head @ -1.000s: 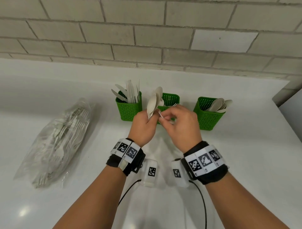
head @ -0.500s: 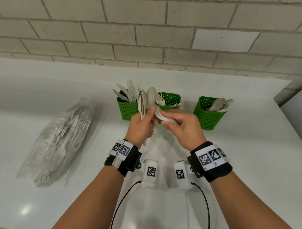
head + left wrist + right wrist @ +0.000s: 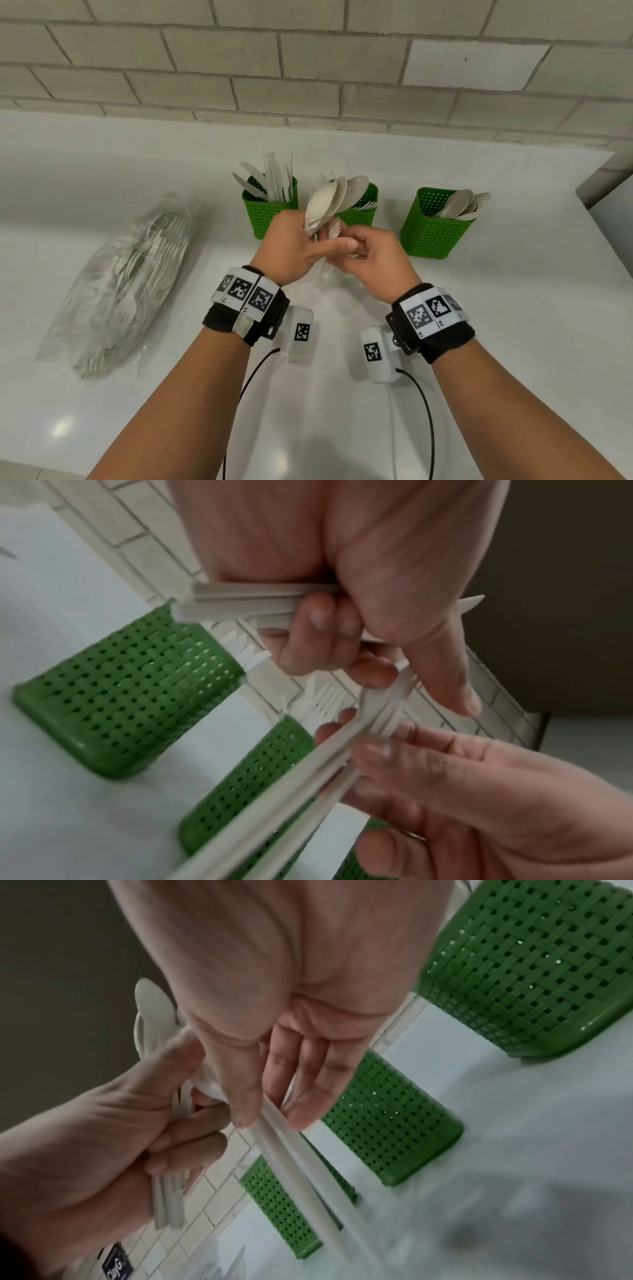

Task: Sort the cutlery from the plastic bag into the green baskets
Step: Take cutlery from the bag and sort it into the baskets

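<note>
Cutlery still fills the plastic bag (image 3: 120,274) lying at the left of the counter (image 3: 513,342). Rightward, the left hand (image 3: 291,245) grips a bundle of spoons (image 3: 325,202) before the three green baskets (image 3: 436,233) (knives, forks, spoons, left to right). Only the wrist views show the right hand (image 3: 373,260) pinching fork handles (image 3: 308,785) between thumb and curled fingers (image 3: 308,1096).
</note>
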